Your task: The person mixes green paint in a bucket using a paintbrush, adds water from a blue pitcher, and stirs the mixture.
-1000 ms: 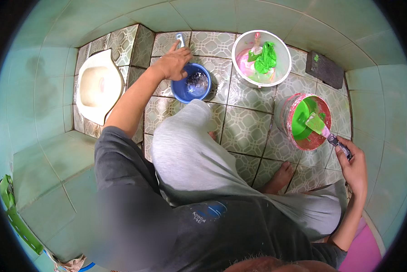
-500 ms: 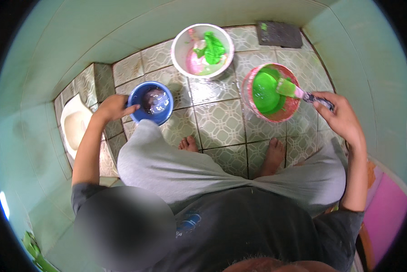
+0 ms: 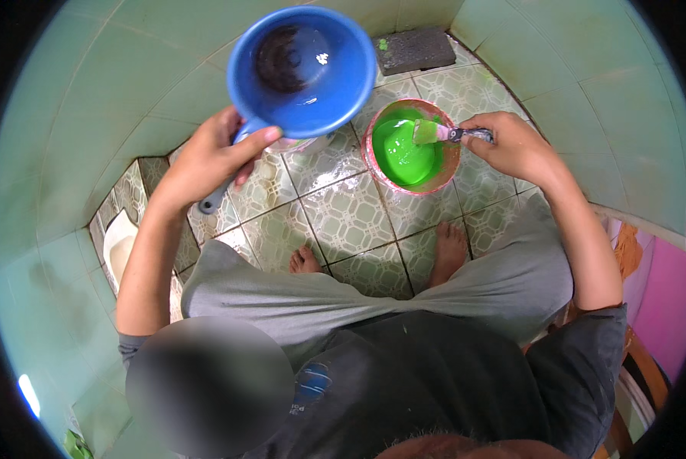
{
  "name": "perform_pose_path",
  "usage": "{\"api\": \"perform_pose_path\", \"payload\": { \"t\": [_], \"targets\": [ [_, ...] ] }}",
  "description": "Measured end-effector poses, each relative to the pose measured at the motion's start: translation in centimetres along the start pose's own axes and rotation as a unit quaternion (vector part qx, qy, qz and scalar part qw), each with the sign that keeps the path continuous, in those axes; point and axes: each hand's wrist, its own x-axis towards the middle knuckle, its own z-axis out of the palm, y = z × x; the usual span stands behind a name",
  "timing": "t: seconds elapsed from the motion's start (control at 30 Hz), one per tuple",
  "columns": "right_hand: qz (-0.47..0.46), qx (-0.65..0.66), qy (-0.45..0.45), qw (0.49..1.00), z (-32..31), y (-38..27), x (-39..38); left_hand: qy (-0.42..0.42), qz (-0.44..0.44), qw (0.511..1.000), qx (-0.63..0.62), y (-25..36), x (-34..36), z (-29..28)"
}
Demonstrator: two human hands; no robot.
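My left hand (image 3: 205,157) grips the handle of a blue plastic dipper (image 3: 303,69), lifted high toward the camera with water and dark residue inside. My right hand (image 3: 511,145) holds a paintbrush (image 3: 442,134) whose green-coated bristles rest over the pink bucket (image 3: 450,157) of bright green paint on the tiled floor. My bare feet stand just below the bucket. The raised dipper hides the white bucket behind it.
Patterned floor tiles (image 3: 347,218) run between pale green walls (image 3: 91,92). A white squat toilet (image 3: 117,245) sits at the left. A dark rectangular block (image 3: 413,50) lies in the far corner. A pink surface (image 3: 668,298) shows at the right edge.
My left hand has lifted the blue dipper off the floor and raised it close to the camera. My right hand has brought the brush over the green paint bucket.
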Motion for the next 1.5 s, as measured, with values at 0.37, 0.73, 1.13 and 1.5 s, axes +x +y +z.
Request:
{"api": "perform_pose_path", "payload": {
  "t": [0.37, 0.73, 1.13, 1.5],
  "targets": [
    [-0.04, -0.014, 0.035, 0.999, 2.4, 2.5, 1.0, 0.016, 0.049, 0.997, 0.062, 0.5, 6.0, 8.0],
    [-0.018, -0.005, 0.002, 1.0, 2.5, 1.8, 1.7, 0.096, 0.175, 0.958, 0.205, -0.5, 7.1, 9.3],
    [-0.015, -0.015, -0.014, 1.0, 2.9, 1.9, 2.1, 0.08, 0.165, 0.957, 0.225, 1.0, 6.5, 10.0],
    [-0.027, -0.015, -0.007, 0.999, 3.6, 2.0, 2.6, 0.084, 0.166, 0.953, 0.238, 1.6, 6.2, 10.0]
  ]
}}
